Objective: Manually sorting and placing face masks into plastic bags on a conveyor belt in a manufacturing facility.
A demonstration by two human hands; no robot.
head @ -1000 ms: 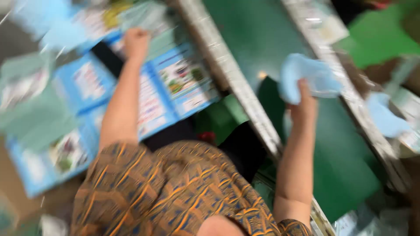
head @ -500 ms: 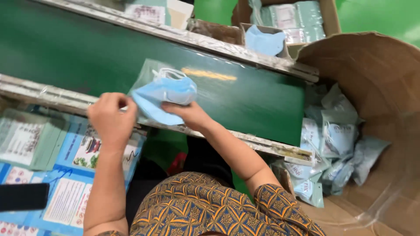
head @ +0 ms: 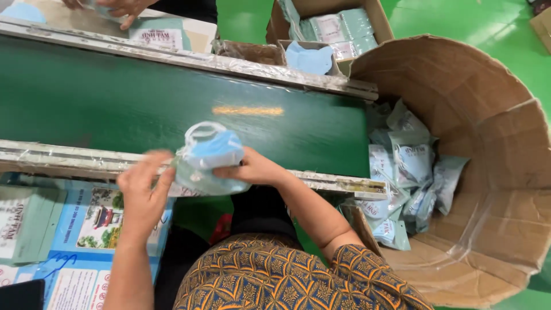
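— Hands are doing what? Left hand (head: 140, 192) and right hand (head: 252, 169) are both gripping a blue mask bundle (head: 209, 158) with its clear bag, at the conveyor belt's (head: 115, 109) near edge.
— Bagging is looking unfinished; many sealed packs (head: 410, 163) are lying in the cardboard bin (head: 493, 126) at right.

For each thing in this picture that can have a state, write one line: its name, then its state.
Left hand: gripping the clear pouch's edge.
Right hand: gripping the pouch from the other side.
Clear pouch: open-topped, blue face mask partly inside.
Green belt: bare; moving or not, cannot tell.
Big cardboard bin: open, partly filled with sealed packets.
Far cardboard box: open, holding packets.
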